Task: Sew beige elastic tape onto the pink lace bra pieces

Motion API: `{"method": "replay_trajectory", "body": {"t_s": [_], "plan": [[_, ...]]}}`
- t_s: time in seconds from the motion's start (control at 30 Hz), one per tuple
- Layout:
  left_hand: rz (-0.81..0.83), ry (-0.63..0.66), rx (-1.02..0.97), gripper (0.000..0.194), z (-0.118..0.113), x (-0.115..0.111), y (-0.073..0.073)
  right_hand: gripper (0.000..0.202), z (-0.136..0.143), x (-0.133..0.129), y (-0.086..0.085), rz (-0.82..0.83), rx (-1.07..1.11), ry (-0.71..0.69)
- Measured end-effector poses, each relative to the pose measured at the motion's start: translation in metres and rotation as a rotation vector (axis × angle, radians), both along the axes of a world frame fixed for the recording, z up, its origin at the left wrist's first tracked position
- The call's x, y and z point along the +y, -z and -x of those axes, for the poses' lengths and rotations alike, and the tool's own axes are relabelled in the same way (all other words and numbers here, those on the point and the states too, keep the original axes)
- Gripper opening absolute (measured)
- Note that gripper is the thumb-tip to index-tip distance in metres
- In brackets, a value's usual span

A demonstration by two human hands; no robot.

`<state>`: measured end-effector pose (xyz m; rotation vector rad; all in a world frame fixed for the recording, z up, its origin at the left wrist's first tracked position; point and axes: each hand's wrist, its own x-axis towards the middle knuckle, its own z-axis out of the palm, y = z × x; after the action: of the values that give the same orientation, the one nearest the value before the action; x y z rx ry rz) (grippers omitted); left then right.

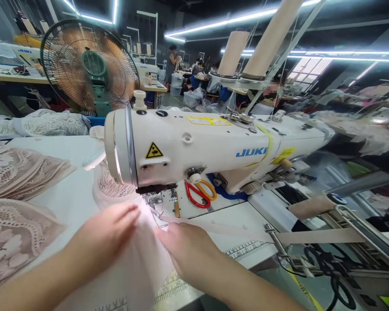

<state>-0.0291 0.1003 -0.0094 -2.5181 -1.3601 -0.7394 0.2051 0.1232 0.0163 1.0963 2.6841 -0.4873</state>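
Pale pink fabric runs under the head of a white sewing machine, with a lace part beyond it. My left hand lies on the fabric left of the needle area, slightly blurred, its fingers stretched forward. Close to the presser foot, my right hand pinches the fabric's right edge between thumb and fingers. A narrow pale strip comes in from a metal guide at the right and passes by my right hand. The needle tip cannot be made out.
Lace pieces are stacked at the left. Red-handled scissors and an orange handle lie behind the needle area. A fan stands behind the table. Thread cones rise above the machine. Other people are farther back.
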Motion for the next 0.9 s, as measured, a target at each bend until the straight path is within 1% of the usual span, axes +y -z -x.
{"method": "replay_trajectory", "body": {"t_s": [0.03,0.07,0.13,0.2,0.23,0.33,0.43,0.63,0.77,0.9], "plan": [[-0.037,0.068,0.027,0.032,-0.01,-0.015,0.006,0.028,-0.009,-0.003,0.005,-0.024,0.059,-0.05],[-0.032,0.127,0.051,0.03,-0.019,-0.029,0.011,0.023,-0.018,-0.007,0.011,-0.051,0.118,-0.092],[0.102,0.162,0.157,0.024,-0.031,-0.047,0.018,0.024,-0.032,-0.013,0.024,-0.089,0.206,-0.156],[0.205,0.166,0.227,0.019,-0.033,-0.054,0.021,0.028,-0.041,-0.019,0.038,-0.15,0.281,-0.187],[0.222,0.167,0.241,0.016,-0.032,-0.055,0.022,0.031,-0.043,-0.021,0.044,-0.185,0.312,-0.195],[0.205,0.178,0.238,0.015,-0.025,-0.053,0.025,0.038,-0.045,-0.025,0.054,-0.266,0.363,-0.201],[0.118,0.2,0.218,0.014,-0.021,-0.053,0.026,0.032,-0.04,-0.025,0.053,-0.308,0.336,-0.2],[-0.034,0.251,0.211,0.017,-0.017,-0.049,0.029,0.018,-0.03,-0.018,0.042,-0.313,0.252,-0.209],[-0.039,0.273,0.219,0.025,-0.012,-0.041,0.03,0.014,-0.024,-0.012,0.037,-0.312,0.22,-0.216],[-0.072,0.285,0.229,0.025,-0.009,-0.033,0.027,0.014,-0.017,-0.003,0.032,-0.326,0.205,-0.231]]}}
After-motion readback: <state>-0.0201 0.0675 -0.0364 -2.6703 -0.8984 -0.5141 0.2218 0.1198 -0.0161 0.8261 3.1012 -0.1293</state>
